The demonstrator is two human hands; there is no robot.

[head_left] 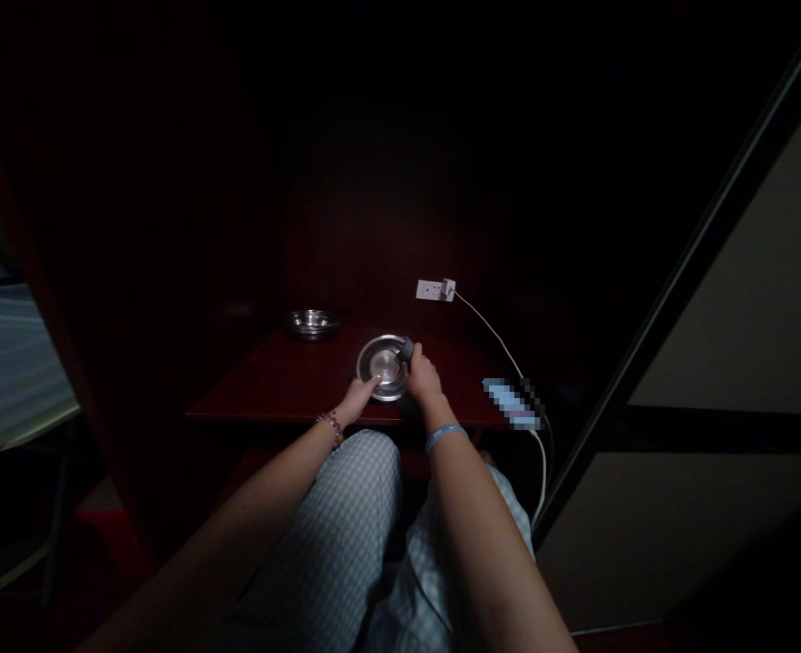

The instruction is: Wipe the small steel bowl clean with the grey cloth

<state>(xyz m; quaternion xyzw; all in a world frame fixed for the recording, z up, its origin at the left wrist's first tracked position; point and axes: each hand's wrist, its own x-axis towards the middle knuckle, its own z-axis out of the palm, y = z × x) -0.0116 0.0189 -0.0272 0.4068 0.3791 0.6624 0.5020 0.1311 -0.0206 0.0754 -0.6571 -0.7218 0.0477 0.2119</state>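
A shiny metal bowl is tilted toward me above the front part of the dark red shelf. My left hand grips its lower left rim, the thumb lying over the inside edge. At the upper right rim, my right hand is closed around a small dark grey pad, pressed against the bowl. Whether the pad is cloth or a scrubber cannot be made out. Farther back on the left stand several stacked metal bowls.
The dark red shelf has a front edge just above my knees. A wall socket holds a white charger, whose cable runs down the right side. A blurred-out light blue device lies at the shelf's right edge.
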